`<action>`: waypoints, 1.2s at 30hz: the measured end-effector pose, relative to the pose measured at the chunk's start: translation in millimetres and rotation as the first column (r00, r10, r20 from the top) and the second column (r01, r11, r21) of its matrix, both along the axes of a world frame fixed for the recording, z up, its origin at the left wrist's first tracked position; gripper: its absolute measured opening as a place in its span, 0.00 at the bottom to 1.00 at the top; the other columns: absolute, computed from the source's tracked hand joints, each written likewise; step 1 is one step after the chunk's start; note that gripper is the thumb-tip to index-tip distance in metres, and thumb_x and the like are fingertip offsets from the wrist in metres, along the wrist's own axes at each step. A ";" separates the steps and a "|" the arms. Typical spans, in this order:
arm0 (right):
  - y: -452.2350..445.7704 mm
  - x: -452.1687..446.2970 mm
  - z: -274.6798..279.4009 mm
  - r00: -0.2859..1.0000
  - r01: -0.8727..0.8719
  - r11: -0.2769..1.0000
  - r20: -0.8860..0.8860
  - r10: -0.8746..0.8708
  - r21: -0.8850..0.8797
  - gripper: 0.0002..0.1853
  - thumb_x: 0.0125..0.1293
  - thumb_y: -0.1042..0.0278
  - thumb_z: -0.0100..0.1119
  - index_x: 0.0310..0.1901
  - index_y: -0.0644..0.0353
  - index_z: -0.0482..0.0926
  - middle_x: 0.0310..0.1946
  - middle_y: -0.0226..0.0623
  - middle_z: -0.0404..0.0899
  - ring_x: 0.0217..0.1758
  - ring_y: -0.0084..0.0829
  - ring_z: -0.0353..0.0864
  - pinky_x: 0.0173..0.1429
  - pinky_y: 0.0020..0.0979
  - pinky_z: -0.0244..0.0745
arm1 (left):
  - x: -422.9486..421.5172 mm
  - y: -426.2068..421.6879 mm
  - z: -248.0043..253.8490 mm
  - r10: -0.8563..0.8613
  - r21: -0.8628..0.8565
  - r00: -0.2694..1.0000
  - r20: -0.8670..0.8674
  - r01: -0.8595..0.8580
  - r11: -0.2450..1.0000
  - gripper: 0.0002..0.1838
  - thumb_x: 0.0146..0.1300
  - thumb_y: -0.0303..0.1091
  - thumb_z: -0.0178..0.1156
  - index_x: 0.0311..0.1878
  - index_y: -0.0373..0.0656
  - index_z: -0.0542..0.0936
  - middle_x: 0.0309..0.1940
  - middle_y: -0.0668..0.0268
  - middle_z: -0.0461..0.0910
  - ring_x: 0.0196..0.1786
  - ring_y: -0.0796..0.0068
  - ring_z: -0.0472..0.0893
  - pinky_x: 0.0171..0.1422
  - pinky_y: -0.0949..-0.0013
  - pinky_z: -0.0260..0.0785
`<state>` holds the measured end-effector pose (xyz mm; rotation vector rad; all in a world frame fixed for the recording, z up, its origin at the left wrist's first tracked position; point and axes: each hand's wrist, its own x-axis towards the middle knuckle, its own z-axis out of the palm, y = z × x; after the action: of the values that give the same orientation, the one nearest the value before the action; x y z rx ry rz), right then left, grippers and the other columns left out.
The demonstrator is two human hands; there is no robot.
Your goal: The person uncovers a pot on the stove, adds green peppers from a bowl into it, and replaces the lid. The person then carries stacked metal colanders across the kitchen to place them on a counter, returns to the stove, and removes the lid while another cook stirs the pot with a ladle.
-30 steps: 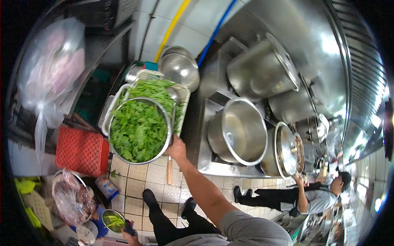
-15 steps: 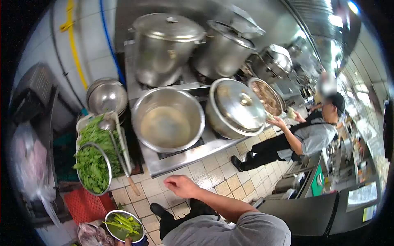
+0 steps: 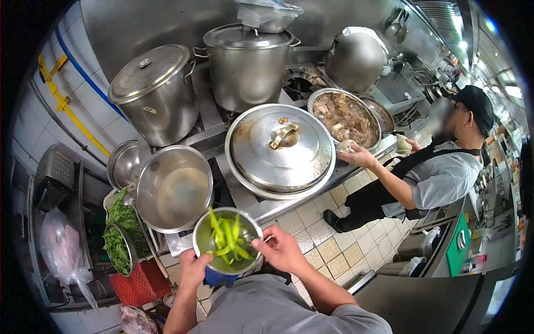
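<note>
Metal bowl with long green peppers is held at the near edge of the stove, in front of the person's torso. Left hand grips its left rim, thumb over the edge. Right hand is at the right rim, thumb and fingers narrow, tips reaching just inside. Open pot with cloudy liquid sits just beyond, to the left; lidded pot is far right of the bowl. Pan of meat is farther right, co-worker's hand by its near rim, holding a cloth.
</note>
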<state>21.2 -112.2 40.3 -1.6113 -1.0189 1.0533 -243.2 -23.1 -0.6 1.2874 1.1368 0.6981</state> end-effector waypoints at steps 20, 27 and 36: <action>-97.8 126.0 -19.1 0.765 0.641 0.766 -0.119 -0.634 0.039 0.06 0.65 0.77 0.60 0.37 0.63 0.72 0.31 0.30 0.74 0.27 0.20 0.77 0.26 0.24 0.75 | 131.9 99.3 59.4 -0.521 -0.077 0.851 0.067 0.525 0.847 0.20 0.68 0.37 0.68 0.60 0.41 0.81 0.41 0.69 0.84 0.45 0.79 0.80 0.56 0.71 0.73; -116.4 147.2 -20.5 0.653 0.756 0.646 -0.053 -0.755 0.110 0.09 0.68 0.77 0.57 0.37 0.63 0.65 0.30 0.40 0.78 0.27 0.29 0.84 0.27 0.32 0.84 | 218.6 190.7 102.1 -0.069 0.535 0.995 -0.075 0.098 0.839 0.11 0.67 0.38 0.68 0.43 0.39 0.84 0.36 0.67 0.85 0.39 0.80 0.80 0.48 0.69 0.74; -119.5 148.6 -38.6 0.610 0.789 0.612 -0.195 -0.768 0.057 0.09 0.67 0.77 0.57 0.37 0.62 0.65 0.32 0.40 0.76 0.27 0.32 0.85 0.27 0.33 0.87 | 343.8 188.8 35.8 -0.160 0.742 0.811 -0.563 0.580 0.336 0.17 0.66 0.45 0.66 0.42 0.38 0.84 0.50 0.47 0.83 0.54 0.48 0.82 0.60 0.54 0.73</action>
<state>169.8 -231.7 1.7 -1.5787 -0.1804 0.4560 100.7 165.8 35.2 2.6662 0.6314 0.7042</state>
